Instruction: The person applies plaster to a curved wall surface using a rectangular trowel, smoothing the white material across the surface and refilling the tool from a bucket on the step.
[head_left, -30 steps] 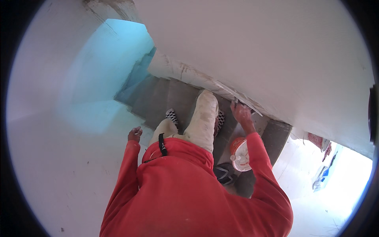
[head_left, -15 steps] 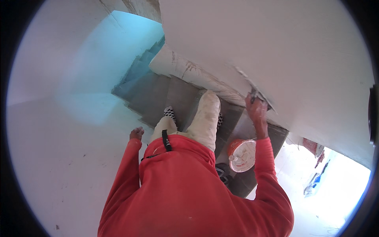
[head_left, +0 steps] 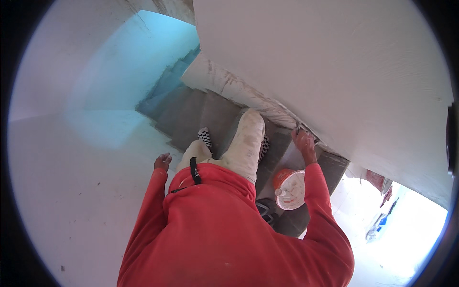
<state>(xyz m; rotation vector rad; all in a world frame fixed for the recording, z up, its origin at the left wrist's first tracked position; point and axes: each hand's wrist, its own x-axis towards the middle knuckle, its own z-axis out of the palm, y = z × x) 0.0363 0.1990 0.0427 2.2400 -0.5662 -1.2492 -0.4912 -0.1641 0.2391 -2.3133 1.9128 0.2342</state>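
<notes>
My right hand (head_left: 305,143) is closed around the grip of a plastering trowel (head_left: 311,130). Its long thin blade shows nearly edge-on, along the lower edge of the white wall (head_left: 334,71) to my right. Fingers partly hide the grip. Below that hand, an orange-red bucket (head_left: 282,176) of white paste stands on a step, with a pale handle (head_left: 280,192) poking out at its rim. My left hand (head_left: 163,161) hangs beside my hip near the left wall, fingers loosely spread and holding nothing.
Grey stair steps (head_left: 184,115) run beneath me toward the bluish-lit far left. Dark sandals (head_left: 267,210) lie beside the bucket. A white wall (head_left: 52,182) borders the stairs at left. Another reddish bucket (head_left: 378,181) and a blue-and-clear plastic item (head_left: 377,226) are at the lower right.
My right hand and the trowel have moved down from the wall face to its bottom edge, and the blade has turned more edge-on. My left hand has barely shifted.
</notes>
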